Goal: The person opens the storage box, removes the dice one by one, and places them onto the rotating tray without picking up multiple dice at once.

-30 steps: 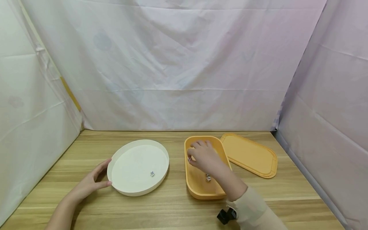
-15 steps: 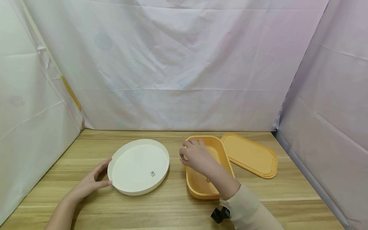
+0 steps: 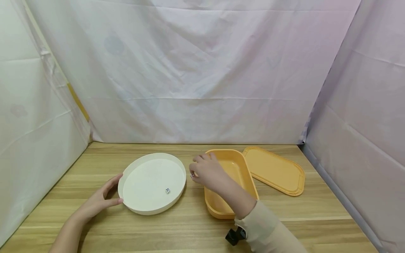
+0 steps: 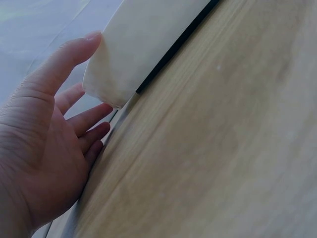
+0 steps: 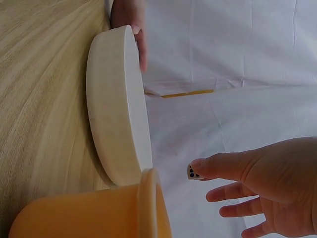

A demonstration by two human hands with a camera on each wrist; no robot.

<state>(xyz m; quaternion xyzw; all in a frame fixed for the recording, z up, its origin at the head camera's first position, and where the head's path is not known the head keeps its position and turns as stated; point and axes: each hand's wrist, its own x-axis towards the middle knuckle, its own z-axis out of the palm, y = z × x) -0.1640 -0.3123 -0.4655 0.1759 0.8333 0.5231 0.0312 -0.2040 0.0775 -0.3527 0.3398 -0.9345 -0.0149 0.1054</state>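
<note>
Since the first frame the right hand (image 3: 207, 171) has shifted left, from over the interior of the orange box (image 3: 221, 213) to over its left rim, carrying a die (image 3: 193, 175). White tray and left hand: position about the same.

Nearest: pale sleeve (image 3: 269, 228), black device (image 3: 235, 236) at its cuff. Left hand (image 3: 96, 201): fingers loose and spread, resting against the left wall of the round white tray (image 3: 145, 179). Tray flat on the wood-grain table (image 3: 142, 233); second die (image 3: 167, 190) inside, toward its near right. Right hand: thumb and index finger pinch the die, other fingers extended; die aloft between tray and box. Beyond the box, to the right: orange lid (image 3: 273, 170), flat; contact with box cannot be told. Farthest: pale cloth (image 3: 196, 77), creased.
</note>
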